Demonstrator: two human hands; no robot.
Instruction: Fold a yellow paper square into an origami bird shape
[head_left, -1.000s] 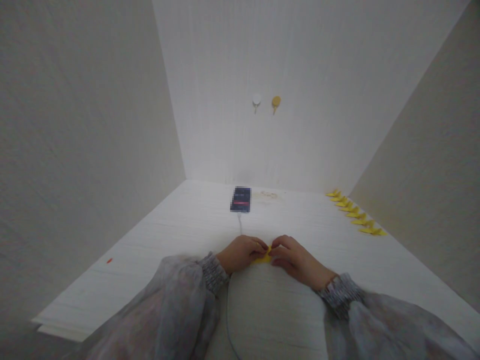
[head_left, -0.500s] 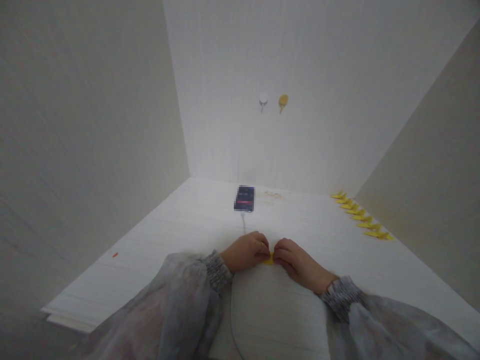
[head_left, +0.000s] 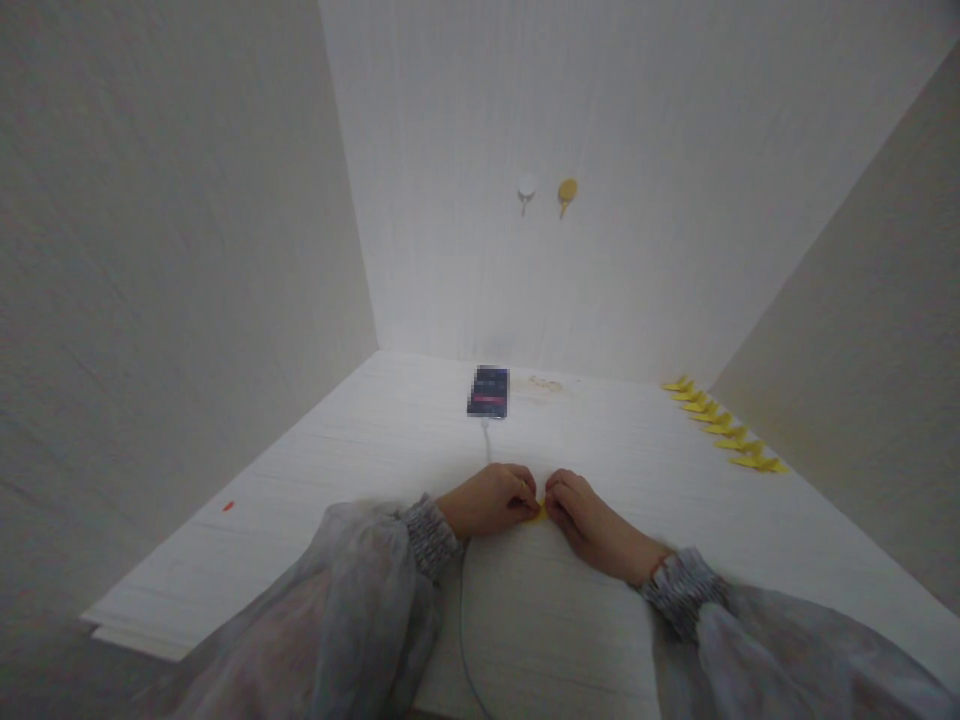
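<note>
My left hand (head_left: 489, 500) and my right hand (head_left: 585, 518) meet fingertip to fingertip on the white table (head_left: 360, 470). Between them lies a small piece of yellow paper (head_left: 538, 512), mostly hidden under the fingers. Both hands have their fingers curled and pinched on it, pressing it against the tabletop. Grey gathered sleeves cover both my forearms.
A phone (head_left: 490, 391) lies further back with a white cable (head_left: 487, 440) running toward me. Several folded yellow paper pieces (head_left: 724, 432) line the right edge by the wall. Two round hooks (head_left: 547, 191) hang on the back wall. A small red speck (head_left: 228, 506) lies at the left.
My hands have drawn closer together over the yellow paper, so less of it shows. The view has shifted slightly.
</note>
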